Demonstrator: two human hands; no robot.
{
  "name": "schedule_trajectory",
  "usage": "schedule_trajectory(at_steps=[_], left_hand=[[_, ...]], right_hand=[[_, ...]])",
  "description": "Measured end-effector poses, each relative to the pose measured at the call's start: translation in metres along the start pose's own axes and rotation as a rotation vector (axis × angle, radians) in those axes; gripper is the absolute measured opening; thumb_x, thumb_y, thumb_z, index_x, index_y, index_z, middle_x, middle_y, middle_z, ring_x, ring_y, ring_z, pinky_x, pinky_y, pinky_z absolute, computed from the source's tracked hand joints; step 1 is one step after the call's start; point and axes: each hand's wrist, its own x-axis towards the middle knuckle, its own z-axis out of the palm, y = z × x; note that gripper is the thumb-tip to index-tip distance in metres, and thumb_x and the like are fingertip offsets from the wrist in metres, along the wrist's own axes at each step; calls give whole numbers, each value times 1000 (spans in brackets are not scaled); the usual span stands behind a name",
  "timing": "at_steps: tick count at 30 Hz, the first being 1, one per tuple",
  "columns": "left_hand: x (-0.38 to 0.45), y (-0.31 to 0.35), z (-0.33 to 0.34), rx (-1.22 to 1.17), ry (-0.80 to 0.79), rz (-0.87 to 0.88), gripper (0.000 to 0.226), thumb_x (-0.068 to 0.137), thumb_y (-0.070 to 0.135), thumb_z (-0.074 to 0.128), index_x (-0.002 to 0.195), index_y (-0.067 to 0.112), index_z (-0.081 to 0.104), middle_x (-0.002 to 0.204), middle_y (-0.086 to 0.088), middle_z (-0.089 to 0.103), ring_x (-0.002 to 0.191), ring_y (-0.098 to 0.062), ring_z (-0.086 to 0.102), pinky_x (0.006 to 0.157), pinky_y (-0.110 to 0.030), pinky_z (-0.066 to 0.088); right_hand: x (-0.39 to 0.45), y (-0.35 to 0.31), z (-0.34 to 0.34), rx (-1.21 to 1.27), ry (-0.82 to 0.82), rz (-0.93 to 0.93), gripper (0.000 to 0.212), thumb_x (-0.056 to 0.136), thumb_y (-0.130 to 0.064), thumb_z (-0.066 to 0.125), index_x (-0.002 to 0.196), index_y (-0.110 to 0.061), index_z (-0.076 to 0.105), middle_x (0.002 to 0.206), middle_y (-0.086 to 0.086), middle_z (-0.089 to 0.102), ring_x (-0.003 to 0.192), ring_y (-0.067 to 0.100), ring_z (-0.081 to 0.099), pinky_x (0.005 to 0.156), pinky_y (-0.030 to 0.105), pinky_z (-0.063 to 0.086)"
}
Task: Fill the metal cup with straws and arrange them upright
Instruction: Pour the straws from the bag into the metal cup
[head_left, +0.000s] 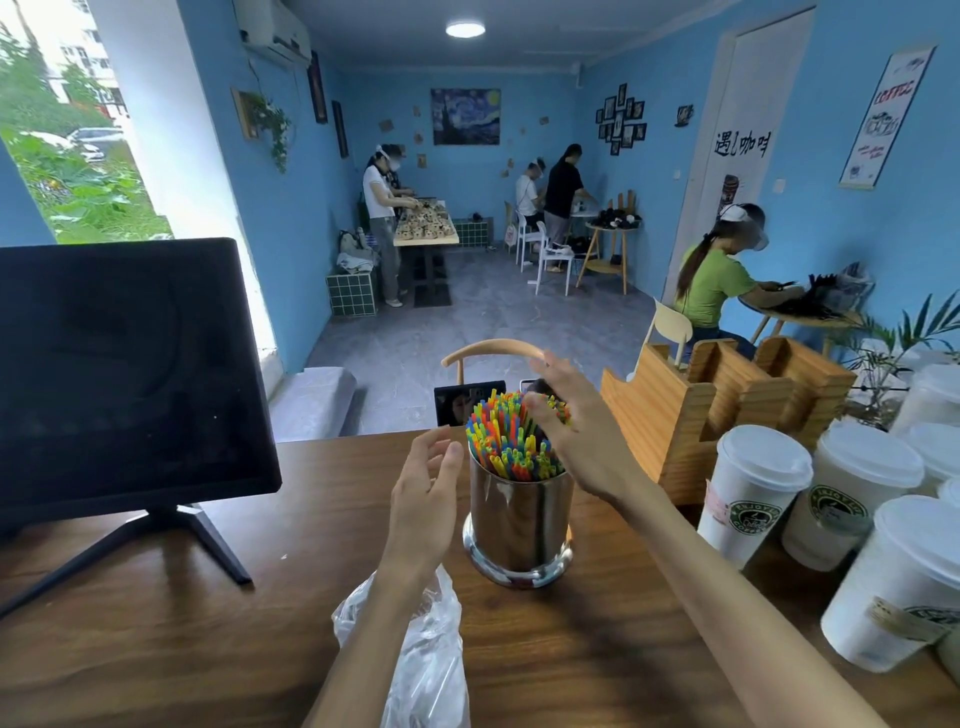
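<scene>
Black monitor at left of frame, on wooden counter. Clear plastic bag at lower centre, under the left forearm. Left hand just left of the metal cup, fingers relaxed and spread, gripping nothing, apart from the rim. Coloured straws already packed in the cup at centre, mostly upright, some fanned out. Right hand at upper right of the bundle, fingers loosely curved against the tips, apparently nudging rather than pinching. Lidded paper cups at right. Probably the arranging step; next, gathering leaning straws inward with both palms.
</scene>
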Motion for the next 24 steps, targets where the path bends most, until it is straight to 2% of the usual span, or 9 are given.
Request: schedule_trajectory(at_steps=[2,3,6,9,12,15,18,20,24], left_hand=[[3,8,7,-92,-48,-33,32,106,42,43,138,35,48,121,19,55,112,1,51,86,-14,36],[7,10,12,-134,-66,-52,38,106,46,41,142,34,44,121,19,52,112,0,49,92,-19,34],[16,10,25,-232,-147,-113,60,101,65,36,153,35,28,137,10,47,126,-9,43,106,-34,31],[15,1,31,-280,-219,-150,81,81,84,41,149,41,33,146,10,51,134,-10,49,119,-46,33],[6,-4,19,-293,-206,-141,85,77,88,47,146,39,43,130,19,62,123,-2,59,115,-42,41],[-8,-8,0,-304,-162,-151,92,73,91,48,150,43,38,132,21,62,125,-1,58,116,-43,41],[-31,-12,-19,-303,-135,-152,80,84,82,45,153,45,31,135,27,55,127,3,53,117,-37,38],[-47,-12,-30,-283,-150,-150,79,84,81,43,154,48,26,135,30,52,127,5,51,113,-32,37],[-62,-8,-51,-176,-189,-129,106,54,105,35,148,62,11,130,53,34,121,22,38,111,-30,25]], right_hand=[[-4,9,0,183,135,136,50,104,-42,51,152,-32,41,155,-17,34,130,-18,28,107,11,24],[-6,14,5,314,162,208,52,103,-40,52,153,-33,39,156,-16,33,130,-15,30,105,12,27],[-17,23,28,682,175,399,63,98,-51,51,156,-34,31,161,-6,33,140,5,36,112,29,34],[-23,28,48,860,144,465,67,91,-64,59,146,-27,48,145,3,57,129,18,58,111,48,46],[-29,14,53,885,121,455,49,97,-53,58,133,-20,60,128,4,69,119,21,66,107,51,49],[-44,1,62,904,88,449,42,97,-48,54,133,-26,57,130,1,67,119,16,66,106,45,51],[-64,-11,71,911,29,470,42,92,-55,56,127,-34,59,124,-5,70,117,14,66,107,45,49],[-75,-17,75,910,0,463,45,89,-59,56,127,-35,58,121,-8,71,117,12,66,108,44,49],[-84,-22,72,885,-5,458,75,81,-82,54,143,-40,48,142,-15,58,132,5,54,116,39,38]])
